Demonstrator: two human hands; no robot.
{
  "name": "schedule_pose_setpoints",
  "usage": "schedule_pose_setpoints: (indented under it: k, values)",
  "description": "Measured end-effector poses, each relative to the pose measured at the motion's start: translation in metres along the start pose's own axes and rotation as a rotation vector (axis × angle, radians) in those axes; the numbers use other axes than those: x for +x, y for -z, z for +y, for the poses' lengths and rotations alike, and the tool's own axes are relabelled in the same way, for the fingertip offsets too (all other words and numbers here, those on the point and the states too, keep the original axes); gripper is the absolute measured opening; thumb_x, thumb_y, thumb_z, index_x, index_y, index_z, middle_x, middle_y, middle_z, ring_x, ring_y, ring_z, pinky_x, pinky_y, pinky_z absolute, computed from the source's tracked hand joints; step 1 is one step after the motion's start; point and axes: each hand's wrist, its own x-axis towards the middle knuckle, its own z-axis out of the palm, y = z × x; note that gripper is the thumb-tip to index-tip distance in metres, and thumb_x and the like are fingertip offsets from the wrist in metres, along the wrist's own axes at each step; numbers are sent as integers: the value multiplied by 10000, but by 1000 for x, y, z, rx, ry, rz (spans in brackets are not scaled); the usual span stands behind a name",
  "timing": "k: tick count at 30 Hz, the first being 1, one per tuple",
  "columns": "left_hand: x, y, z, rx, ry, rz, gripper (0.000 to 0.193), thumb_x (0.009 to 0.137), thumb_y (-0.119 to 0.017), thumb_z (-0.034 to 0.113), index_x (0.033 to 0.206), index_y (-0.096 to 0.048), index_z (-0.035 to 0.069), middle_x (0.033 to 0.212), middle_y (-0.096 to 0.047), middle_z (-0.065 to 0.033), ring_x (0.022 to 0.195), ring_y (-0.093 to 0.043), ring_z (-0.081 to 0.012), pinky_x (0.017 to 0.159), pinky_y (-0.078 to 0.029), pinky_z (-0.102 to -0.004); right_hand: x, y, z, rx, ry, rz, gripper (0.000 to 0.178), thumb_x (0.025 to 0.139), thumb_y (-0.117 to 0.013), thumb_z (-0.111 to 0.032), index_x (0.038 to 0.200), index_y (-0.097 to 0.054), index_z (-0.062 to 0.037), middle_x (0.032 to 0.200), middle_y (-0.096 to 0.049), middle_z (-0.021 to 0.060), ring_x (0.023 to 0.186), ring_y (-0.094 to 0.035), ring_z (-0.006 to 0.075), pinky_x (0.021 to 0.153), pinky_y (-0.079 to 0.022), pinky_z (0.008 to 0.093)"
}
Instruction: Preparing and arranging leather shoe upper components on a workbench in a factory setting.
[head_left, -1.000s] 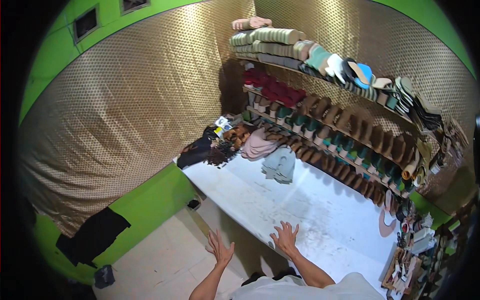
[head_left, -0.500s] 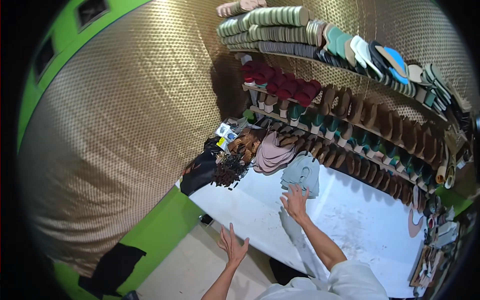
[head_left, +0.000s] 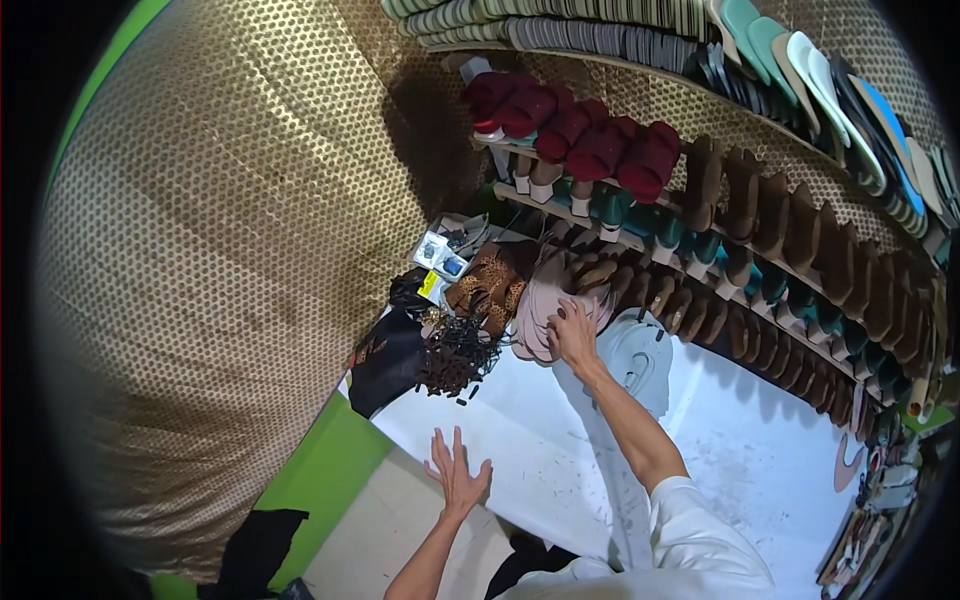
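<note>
My right hand reaches over a pile of pale pink flat cut pieces, its fingers parted and at or just above the top piece; whether they touch cannot be made out. Beside that pile, to the right, lies a stack of light blue flat pieces with a curved cut-out shape on top. Nearer to me, my left hand hovers by the front edge of the white table, fingers spread, holding nothing.
Leopard-patterned pieces, a heap of small dark brown bits and a black bag-like item crowd the table's left end. Behind stand shelves with red slippers, brown shoe forms and stacked soles. A patterned gold curtain hangs left.
My right hand has moved left and forward from the light blue stack to the pink pile. My left hand stays spread near the table edge. The view has shifted closer to the shelves.
</note>
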Motion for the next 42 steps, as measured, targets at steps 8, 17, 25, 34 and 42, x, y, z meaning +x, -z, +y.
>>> schedule_pose_setpoints:
  k: [8, 17, 25, 34, 42]
  values:
    - [102, 2, 46, 52, -168, -37, 1004, 833, -816, 375, 1662, -263, 248, 1734, -52, -211, 1576, -89, -445, 1132, -85, -775, 22, -21, 23, -72, 28, -199, 154, 756, -744, -245, 846, -806, -137, 1102, -688, 56, 1267, -518, 301, 1192, -219, 671]
    - [184, -19, 74, -6, -378, -191, 707, 889, -768, 400, 1541, -516, 295, 1717, -126, -213, 1571, -102, -450, 1107, -94, -801, 55, 12, 7, 260, -300, -188, 253, 809, -728, -281, 904, -829, -70, 1014, -757, 154, 1032, -671, 380, 980, -489, 500]
    - [266, -67, 105, -5, -567, -332, 711, 886, -722, 457, 1538, -509, 269, 1715, -124, -198, 1574, -69, -451, 1116, -24, -829, 87, 42, 4, 185, -278, 5, 233, 876, -722, -266, 988, -816, -84, 1063, -734, 140, 1060, -639, 379, 924, -462, 497]
    - [288, -64, 100, 15, -638, -464, 819, 855, -756, 336, 1592, -426, 202, 1727, -82, -201, 1587, -34, -436, 1115, -51, -832, 127, 124, -32, 24, -183, 333, 192, 948, -727, -207, 1081, -772, -76, 1116, -684, 106, 1074, -605, 322, 944, -471, 450]
    - [239, -7, 47, -223, -600, -265, 910, 861, -764, 251, 1644, -305, 190, 1718, -113, -232, 1566, -115, -457, 1137, -129, -755, -32, 115, -101, -50, -51, 36, 301, 856, -779, -187, 1155, -786, -223, 1089, -638, 54, 1014, -586, 286, 865, -476, 429]
